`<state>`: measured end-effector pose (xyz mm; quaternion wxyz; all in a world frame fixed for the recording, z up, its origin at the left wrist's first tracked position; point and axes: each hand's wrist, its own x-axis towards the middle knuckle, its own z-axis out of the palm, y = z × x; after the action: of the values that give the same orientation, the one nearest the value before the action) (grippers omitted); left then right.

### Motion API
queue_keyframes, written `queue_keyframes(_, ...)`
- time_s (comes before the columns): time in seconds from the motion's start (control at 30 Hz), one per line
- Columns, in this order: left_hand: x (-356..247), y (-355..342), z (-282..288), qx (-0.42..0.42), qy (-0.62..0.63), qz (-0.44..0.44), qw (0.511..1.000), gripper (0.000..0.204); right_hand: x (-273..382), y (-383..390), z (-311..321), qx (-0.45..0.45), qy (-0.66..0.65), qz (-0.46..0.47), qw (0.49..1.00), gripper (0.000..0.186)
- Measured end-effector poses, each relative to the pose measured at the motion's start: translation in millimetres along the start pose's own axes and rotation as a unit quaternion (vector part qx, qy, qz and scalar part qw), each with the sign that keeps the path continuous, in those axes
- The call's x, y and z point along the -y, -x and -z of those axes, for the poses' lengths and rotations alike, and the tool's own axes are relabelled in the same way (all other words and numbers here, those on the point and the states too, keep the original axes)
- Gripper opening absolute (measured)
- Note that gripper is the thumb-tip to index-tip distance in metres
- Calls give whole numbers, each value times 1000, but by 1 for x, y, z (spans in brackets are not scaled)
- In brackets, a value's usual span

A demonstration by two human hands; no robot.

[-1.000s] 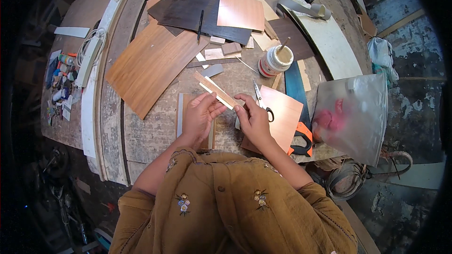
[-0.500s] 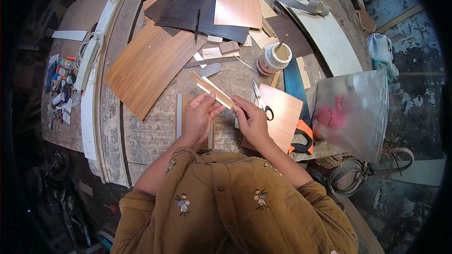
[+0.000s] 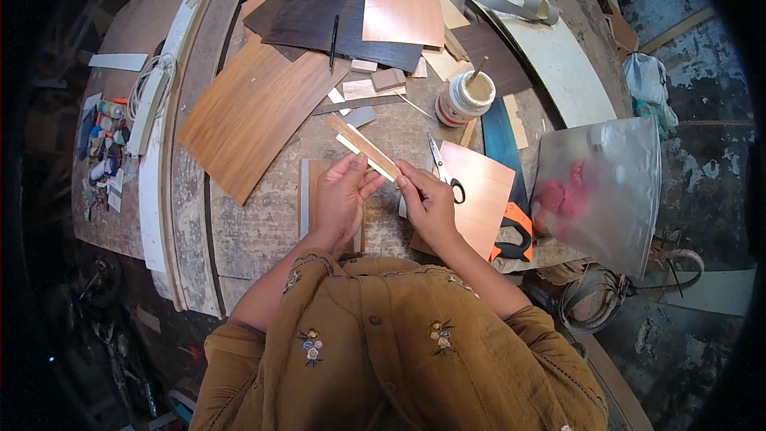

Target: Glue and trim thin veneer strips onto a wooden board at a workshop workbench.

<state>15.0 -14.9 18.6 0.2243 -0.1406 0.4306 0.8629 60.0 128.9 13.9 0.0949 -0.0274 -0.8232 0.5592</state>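
Both of my hands hold a narrow wooden piece (image 3: 363,146) above the near part of the workbench. One face is brown wood grain, and a pale strip runs along its side. My left hand (image 3: 341,195) pinches its lower edge between thumb and fingers, while my right hand (image 3: 428,198) grips the near right end. Just right of my right hand lie scissors (image 3: 441,164) with black handles, on a pinkish-tan sheet (image 3: 479,191). Beneath my left hand is a brown board with a grey strip (image 3: 305,199), partly hidden by the hand and forearm.
An open white jar (image 3: 464,100) with a stick in it stands beyond the scissors. A handsaw (image 3: 515,231) with an orange and black handle lies at right beside a clear plastic bag (image 3: 594,195). Wood-grain sheets (image 3: 247,120), small blocks (image 3: 388,80) and a black pen (image 3: 333,44) lie farther off.
The wooden piece has turned slightly in my fingers, so more of its brown face shows. Both hands keep nearly the same place and grip.
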Motion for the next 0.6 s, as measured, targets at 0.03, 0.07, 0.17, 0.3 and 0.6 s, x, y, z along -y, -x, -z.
queue_keyframes(0.03, 0, 0, 0, 3, -3, 3, 1000, 25, 0, -1, 1, 17, 11, -15, 1000, 26)
queue_keyframes(0.07, -1, -1, 1, 2, -3, 3, 1000, 25, -1, -1, 1, 17, 11, -16, 1000, 26)
queue_keyframes(0.17, -2, -1, 0, -4, -8, 14, 1000, 26, -6, -1, 1, 15, 9, -21, 1000, 28)
queue_keyframes(0.3, -3, -1, -1, 3, -11, 26, 1000, 26, -8, 1, 1, 17, 5, -16, 1000, 29)
queue_keyframes(0.6, 3, -4, 7, -8, -11, 36, 999, 25, -6, 2, 2, 36, 42, -16, 998, 27)
